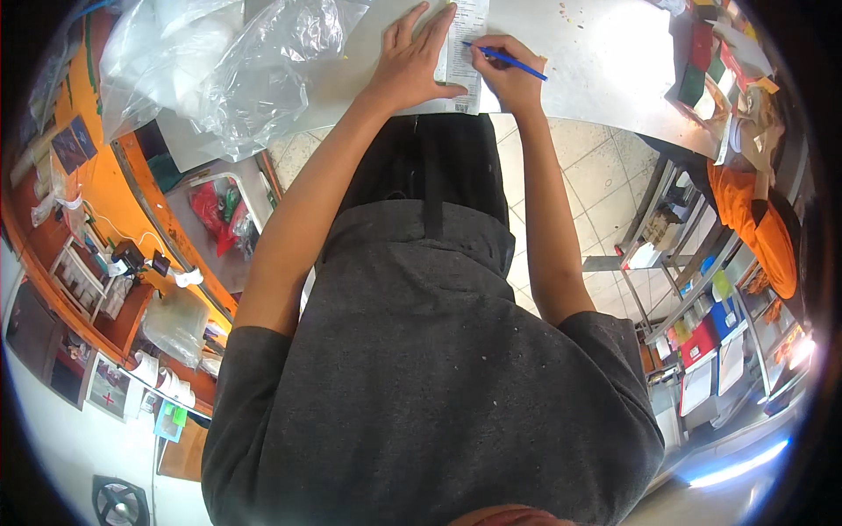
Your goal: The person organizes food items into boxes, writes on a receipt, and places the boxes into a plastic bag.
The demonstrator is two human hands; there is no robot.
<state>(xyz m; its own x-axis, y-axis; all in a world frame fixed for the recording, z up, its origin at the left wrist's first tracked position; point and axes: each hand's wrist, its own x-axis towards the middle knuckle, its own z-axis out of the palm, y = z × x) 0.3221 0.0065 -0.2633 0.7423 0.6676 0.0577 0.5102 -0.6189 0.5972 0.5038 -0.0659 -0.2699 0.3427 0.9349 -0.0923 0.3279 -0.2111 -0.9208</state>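
Printed paper slip (464, 75) is lying flat on the bench (583, 79), its near end sitting at the front edge. Should be handling light, limp, easy to crease or tear, likely sliding if unpinned; take it by a side edge or corner. Left hand (412, 63) is resting at its left side, fingers lying spread, thumb crossing the lower part. Right hand (509, 77) is pinching a blue pen (519, 65); can't tell if the tip is touching paper. Pen should be stiff, light, best gripped near the tip. Clear plastic bags (263, 74) are lying well left. Slip's far end is running out of frame, hands are covering parts, glare is washing out the bench's right side.
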